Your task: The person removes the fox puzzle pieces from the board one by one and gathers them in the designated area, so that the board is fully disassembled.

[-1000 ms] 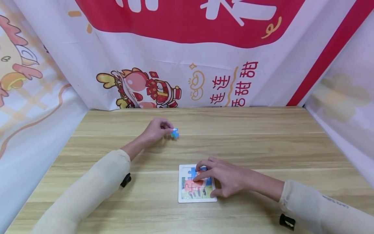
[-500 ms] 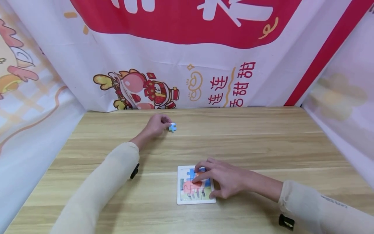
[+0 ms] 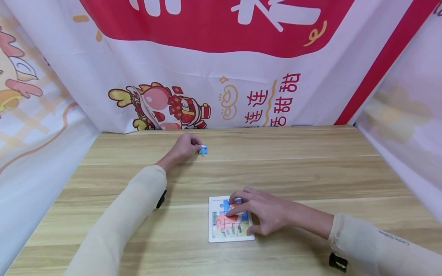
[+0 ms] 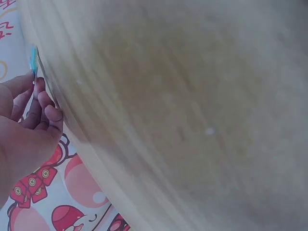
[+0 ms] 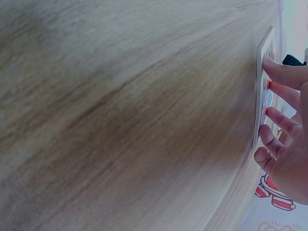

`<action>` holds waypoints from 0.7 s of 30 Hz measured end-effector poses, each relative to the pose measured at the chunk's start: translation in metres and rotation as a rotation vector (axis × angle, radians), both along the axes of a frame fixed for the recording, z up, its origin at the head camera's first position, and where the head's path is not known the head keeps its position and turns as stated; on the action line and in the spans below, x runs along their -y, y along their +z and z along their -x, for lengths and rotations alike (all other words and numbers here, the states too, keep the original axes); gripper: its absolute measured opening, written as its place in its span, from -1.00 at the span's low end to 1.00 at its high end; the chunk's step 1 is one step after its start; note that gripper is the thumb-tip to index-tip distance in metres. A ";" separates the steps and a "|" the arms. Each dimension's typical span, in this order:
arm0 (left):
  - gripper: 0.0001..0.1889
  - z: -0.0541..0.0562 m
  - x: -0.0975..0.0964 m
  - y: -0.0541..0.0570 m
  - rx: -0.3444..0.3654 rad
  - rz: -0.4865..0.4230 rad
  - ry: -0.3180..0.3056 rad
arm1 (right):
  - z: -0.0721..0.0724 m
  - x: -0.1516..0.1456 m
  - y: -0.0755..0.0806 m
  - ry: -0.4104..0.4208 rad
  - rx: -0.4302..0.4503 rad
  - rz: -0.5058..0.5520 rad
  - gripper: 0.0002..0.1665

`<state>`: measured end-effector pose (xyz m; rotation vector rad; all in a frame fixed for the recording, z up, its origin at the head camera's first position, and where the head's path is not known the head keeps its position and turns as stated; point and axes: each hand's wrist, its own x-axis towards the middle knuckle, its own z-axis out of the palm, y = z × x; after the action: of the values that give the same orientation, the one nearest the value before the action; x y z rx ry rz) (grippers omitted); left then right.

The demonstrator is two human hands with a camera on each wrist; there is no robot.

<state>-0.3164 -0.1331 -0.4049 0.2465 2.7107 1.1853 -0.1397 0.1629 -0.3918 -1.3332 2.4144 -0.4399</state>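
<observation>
Left hand [image 3: 187, 147] pinches a piece [image 3: 203, 150] mid-frame, tab pointing down, long axis unclear; right hand [image 3: 265, 209], fingers apart, touches the squarish puzzle [image 3: 223, 221], lower centre. Surface [image 3: 297, 168] stretches right, its far edge near above the piece.

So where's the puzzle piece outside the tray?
In the head view, the puzzle piece is pinched in the left hand, near the far edge of the table, beyond and left of the tray.

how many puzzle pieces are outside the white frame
1: a mostly blue puzzle piece, pinched by the left hand, farther from the person than the white frame. Another could be hidden under a hand.
</observation>
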 end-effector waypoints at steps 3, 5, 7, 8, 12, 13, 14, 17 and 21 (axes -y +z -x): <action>-0.89 0.003 0.001 0.000 0.003 -0.001 -0.004 | 0.000 0.000 0.000 0.002 -0.004 -0.002 -0.28; -0.91 0.004 0.001 0.000 0.007 -0.008 -0.007 | 0.000 0.000 0.000 0.002 -0.006 -0.003 -0.28; -0.92 0.005 0.001 0.000 0.018 -0.016 -0.007 | 0.001 0.000 0.000 0.003 -0.008 -0.003 -0.28; -0.91 0.005 0.001 0.000 0.021 -0.023 -0.007 | 0.001 0.000 0.000 0.003 -0.008 -0.003 -0.28; -0.89 0.005 0.002 0.000 0.030 -0.029 -0.008 | 0.001 -0.001 -0.001 0.006 -0.008 -0.002 -0.28; -0.89 0.005 0.002 0.000 0.030 -0.025 -0.008 | 0.001 -0.001 -0.001 0.005 -0.007 -0.003 -0.28; -0.88 0.006 0.002 0.001 0.028 -0.022 -0.008 | 0.001 -0.001 -0.001 0.005 -0.007 -0.004 -0.28; -0.88 0.005 0.003 0.001 0.020 0.002 -0.007 | 0.001 -0.001 -0.001 0.002 -0.006 -0.007 -0.27; -0.89 0.005 0.003 0.003 0.019 0.024 -0.011 | 0.001 0.000 0.000 0.006 -0.008 -0.007 -0.28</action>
<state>-0.3215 -0.1363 -0.4023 0.2454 2.7018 1.1459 -0.1410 0.1633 -0.3918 -1.3417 2.4151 -0.4254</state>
